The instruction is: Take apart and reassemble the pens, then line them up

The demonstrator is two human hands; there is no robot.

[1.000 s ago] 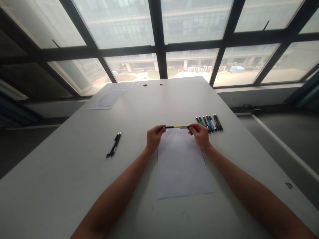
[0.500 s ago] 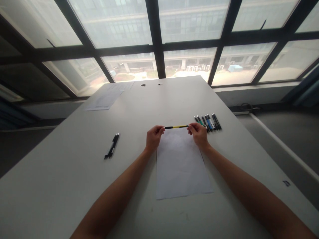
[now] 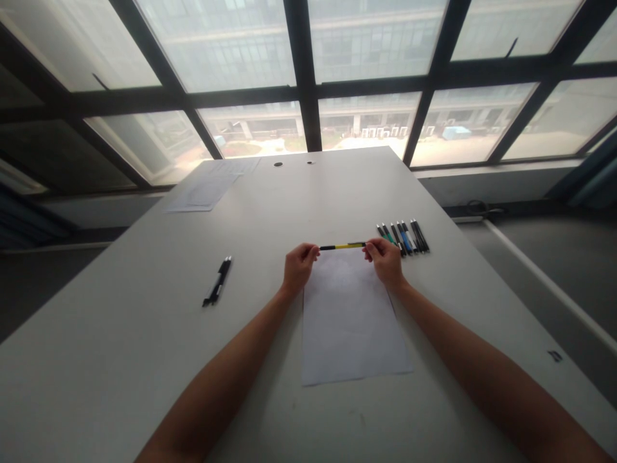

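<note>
- Both hands pinch one pen (image 3: 342,245): left hand (image 3: 297,267) on one end, right hand (image 3: 385,260) on other, level above paper (image 3: 351,321)
- I read it as braced to pull or twist
- Spare pens (image 3: 403,236) in a row near right hand

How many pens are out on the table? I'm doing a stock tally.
About 10: one yellow pen held between left hand and right hand, two pens lying left, roughly seven in the row; overlaps blur that count.
</note>
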